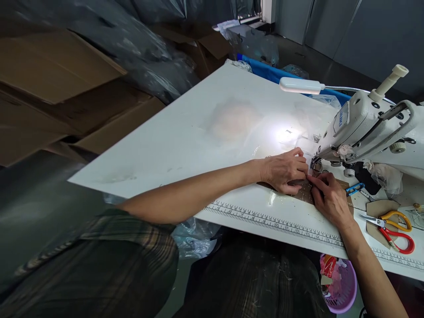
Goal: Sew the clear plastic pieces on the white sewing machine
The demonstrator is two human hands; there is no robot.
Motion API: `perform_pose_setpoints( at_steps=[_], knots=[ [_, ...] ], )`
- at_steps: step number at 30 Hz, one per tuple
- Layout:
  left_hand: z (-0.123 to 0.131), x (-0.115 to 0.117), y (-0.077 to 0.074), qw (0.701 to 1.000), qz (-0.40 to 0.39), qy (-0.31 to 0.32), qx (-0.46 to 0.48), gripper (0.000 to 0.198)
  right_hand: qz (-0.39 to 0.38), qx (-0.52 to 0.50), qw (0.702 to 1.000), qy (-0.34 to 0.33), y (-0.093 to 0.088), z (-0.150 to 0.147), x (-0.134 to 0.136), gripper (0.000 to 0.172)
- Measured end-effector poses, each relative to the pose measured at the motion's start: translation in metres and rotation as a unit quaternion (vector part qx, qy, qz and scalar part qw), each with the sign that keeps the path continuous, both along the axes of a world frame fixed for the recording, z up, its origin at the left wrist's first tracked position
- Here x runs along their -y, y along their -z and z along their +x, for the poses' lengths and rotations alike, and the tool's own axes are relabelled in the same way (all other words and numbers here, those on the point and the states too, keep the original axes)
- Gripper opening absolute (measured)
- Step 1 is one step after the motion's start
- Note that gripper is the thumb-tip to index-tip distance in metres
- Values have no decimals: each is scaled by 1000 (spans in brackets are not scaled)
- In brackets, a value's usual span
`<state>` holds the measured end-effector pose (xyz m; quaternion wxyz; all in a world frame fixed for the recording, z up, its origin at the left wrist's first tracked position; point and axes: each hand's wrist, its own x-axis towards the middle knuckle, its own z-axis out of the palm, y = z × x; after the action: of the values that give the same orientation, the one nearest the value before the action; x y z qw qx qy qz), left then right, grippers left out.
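Note:
A white sewing machine (pixel 361 128) stands at the right of the table, and both hands are close to its needle area. Sheer white fabric (pixel 306 145) lies under the lamp's glare beside the presser foot, its outline hard to make out. My left hand (pixel 286 171) is closed with curled fingers on the fabric's near edge, left of the needle. My right hand (pixel 331 196) pinches the fabric just in front of the presser foot, fingertips almost touching the left hand's. A brown board (pixel 304 193) lies flat under the hands.
Scissors with yellow and red handles (pixel 395 225) and blue thread snips (pixel 354 189) lie right of my right hand. A ruler strip (pixel 274 224) runs along the table's front edge. A lamp (pixel 301 85) hangs above. Below is a purple basket (pixel 347 291); cardboard boxes (pixel 59 66) stand left.

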<state>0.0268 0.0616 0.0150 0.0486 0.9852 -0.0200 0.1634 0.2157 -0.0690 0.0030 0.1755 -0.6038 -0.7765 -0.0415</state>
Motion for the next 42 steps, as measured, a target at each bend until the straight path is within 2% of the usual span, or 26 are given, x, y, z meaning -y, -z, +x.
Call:
perform_pose_setpoints(
  at_steps=[7,15,22,30,34,39,42],
  knots=[
    [-1,0,1,999,-24,9,21,17,-2,34,999,3,-3,-3,0,35],
    [-2,0,-4,999,-32,-23,-27,21,-11,49,999,14,-3,-6,-3,35],
    [-2,0,-1,999,-23,-36,-32,27,-35,60,996,48,-4,-8,-4,36],
    [-1,-1,-1,998,2,-59,-33,33,-30,48,998,36,-7,-8,-3,35],
    [0,-2,0,997,16,-71,-34,36,-55,59,996,46,-8,-9,-5,36],
    [2,-3,-1,994,47,-85,-57,42,-127,78,985,85,-15,-14,-6,41],
    [3,-4,-1,992,67,-88,-64,48,-134,50,987,79,-18,-12,-6,42]
  ],
)
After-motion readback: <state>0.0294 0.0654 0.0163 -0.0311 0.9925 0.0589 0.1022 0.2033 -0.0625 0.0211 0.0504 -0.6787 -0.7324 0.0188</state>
